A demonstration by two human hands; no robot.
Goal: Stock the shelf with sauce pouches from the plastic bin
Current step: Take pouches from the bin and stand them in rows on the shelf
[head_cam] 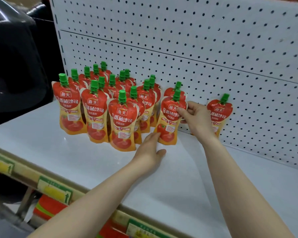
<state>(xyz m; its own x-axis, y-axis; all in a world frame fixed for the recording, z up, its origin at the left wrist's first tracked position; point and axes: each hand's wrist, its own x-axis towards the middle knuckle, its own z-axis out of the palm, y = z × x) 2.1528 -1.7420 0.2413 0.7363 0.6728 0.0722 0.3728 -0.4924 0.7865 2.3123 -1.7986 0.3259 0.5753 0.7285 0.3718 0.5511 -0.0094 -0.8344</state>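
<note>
Several red and orange tomato sauce pouches (96, 107) with green caps stand in rows on the white shelf (179, 169), at its left. One pouch (170, 121) stands upright just right of the group. My right hand (196, 117) pinches its upper right edge. My left hand (150, 150) touches its lower left corner with the fingertips, palm resting on the shelf. Another pouch (219, 112) stands alone against the back panel, partly hidden behind my right hand. The plastic bin is out of view.
A white pegboard back panel (213, 48) rises behind the shelf. Price-tag strips (55, 189) run along the shelf's front edge. A dark rounded object (12, 57) sits to the left beyond the shelf. The right half of the shelf is bare.
</note>
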